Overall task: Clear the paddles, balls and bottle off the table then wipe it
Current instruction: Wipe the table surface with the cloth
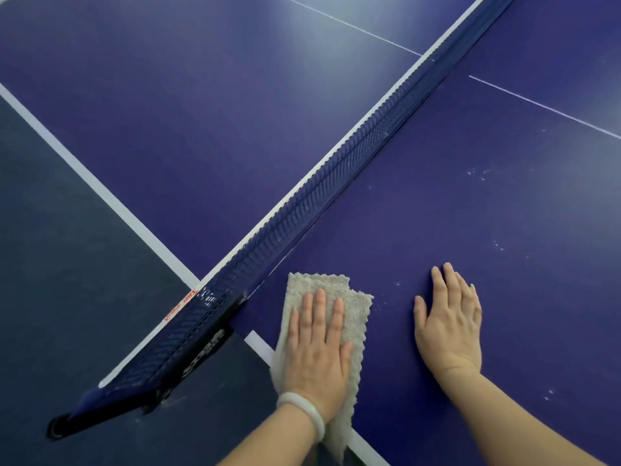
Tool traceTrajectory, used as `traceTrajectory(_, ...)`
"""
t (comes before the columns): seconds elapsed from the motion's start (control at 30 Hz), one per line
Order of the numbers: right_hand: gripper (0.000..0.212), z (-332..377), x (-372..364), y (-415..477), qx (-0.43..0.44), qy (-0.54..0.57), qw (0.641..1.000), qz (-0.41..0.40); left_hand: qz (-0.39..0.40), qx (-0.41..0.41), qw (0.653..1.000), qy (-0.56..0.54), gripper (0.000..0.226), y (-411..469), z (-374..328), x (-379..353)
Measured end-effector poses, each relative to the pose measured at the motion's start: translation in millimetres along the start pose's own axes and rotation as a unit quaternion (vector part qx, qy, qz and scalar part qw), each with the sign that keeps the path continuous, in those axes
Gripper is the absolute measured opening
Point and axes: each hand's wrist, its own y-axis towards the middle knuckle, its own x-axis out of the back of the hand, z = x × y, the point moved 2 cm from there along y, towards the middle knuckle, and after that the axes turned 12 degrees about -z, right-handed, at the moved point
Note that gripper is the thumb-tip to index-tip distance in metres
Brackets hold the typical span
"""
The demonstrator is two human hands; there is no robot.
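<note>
As left hand (316, 351) presses cloth (324, 284), table (470, 230) speckled

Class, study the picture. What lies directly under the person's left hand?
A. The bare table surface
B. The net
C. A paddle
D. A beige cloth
D: the left hand lies flat, fingers straight, on the beige cloth at the edge of the table, while the right hand rests on the bare blue surface.
</note>
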Motion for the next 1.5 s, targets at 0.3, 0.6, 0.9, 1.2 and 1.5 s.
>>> traceTrajectory(0.3, 0.058, -1, 3, 1, 0.001, 0.019, 1.0, 0.003, -0.006, -0.03, 0.998, 0.047, 0.059, 75, 17, 3)
traceTrajectory(0.6, 0.056, -5, 9, 3, -0.004, 0.065, 0.997, 0.034, -0.021, 0.078, 0.997, -0.01, 0.064, -1, -34, -4)
traceTrajectory(0.9, 0.055, -37, 28, 13, 0.096, 0.114, 0.984, 0.095, -0.002, -0.02, 0.999, 0.04, 0.06, 86, -63, -9)
traceTrajectory(1.2, 0.055, -99, 45, 66, -0.156, 0.107, 0.981, -0.043, -0.003, 0.193, 0.978, 0.076, 0.06, 25, -41, 15)
traceTrajectory(1.5, 0.065, -105, 18, 69, -0.159, -0.02, 0.986, -0.041, -0.04, 0.225, 0.973, 0.028, 0.063, 132, -56, -2)
